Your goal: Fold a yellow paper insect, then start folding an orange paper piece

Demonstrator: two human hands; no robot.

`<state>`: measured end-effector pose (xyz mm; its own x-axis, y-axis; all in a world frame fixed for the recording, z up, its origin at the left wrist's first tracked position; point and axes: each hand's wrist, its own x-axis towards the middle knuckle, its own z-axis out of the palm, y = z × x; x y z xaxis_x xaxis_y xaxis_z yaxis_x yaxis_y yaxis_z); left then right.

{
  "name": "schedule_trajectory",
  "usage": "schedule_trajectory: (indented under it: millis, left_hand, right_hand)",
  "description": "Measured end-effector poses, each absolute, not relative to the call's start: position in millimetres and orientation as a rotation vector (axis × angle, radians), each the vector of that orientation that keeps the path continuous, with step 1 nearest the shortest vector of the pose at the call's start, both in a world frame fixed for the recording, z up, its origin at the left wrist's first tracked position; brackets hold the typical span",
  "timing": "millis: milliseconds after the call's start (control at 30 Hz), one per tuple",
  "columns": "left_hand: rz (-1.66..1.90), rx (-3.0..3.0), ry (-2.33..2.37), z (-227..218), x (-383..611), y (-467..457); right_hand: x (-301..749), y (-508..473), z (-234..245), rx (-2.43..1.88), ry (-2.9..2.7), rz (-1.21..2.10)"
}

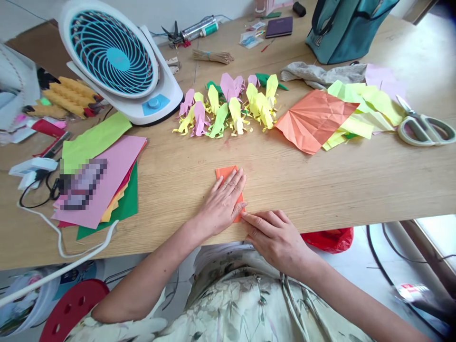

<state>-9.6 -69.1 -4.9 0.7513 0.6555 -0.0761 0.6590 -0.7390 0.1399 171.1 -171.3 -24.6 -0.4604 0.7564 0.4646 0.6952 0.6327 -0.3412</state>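
Observation:
A folded piece of orange paper lies on the table in front of me, its top end and right edge showing. My left hand rests flat across it, fingers stretched and slightly apart, hiding most of its surface. At the paper's lower right corner is my right hand, its index fingertip touching the edge and the other fingers curled in. The right thumb is mostly hidden under the hand. Beyond them stand several cut paper figures in yellow, purple and green. A creased orange sheet lies farther right.
Coloured sheets are stacked at the left, with a pixelated object on top. A fan stands behind them. Scissors lie at the right beside yellow-green paper. A teal bag stands behind. The wooden table's front edge runs near my body.

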Motion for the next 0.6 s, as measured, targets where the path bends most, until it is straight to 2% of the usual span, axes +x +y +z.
schedule_trajectory:
  millis: [267, 600]
  left_hand:
    - [-0.011, 2.796, 1.036, -5, -10, -66]
    - [0.004, 2.781, 1.070, -3, -7, -70]
  right_hand:
    - [188, -195, -26, -1.050, -2.128, 0.360]
    - [188, -186, -23, -1.167, -2.125, 0.310]
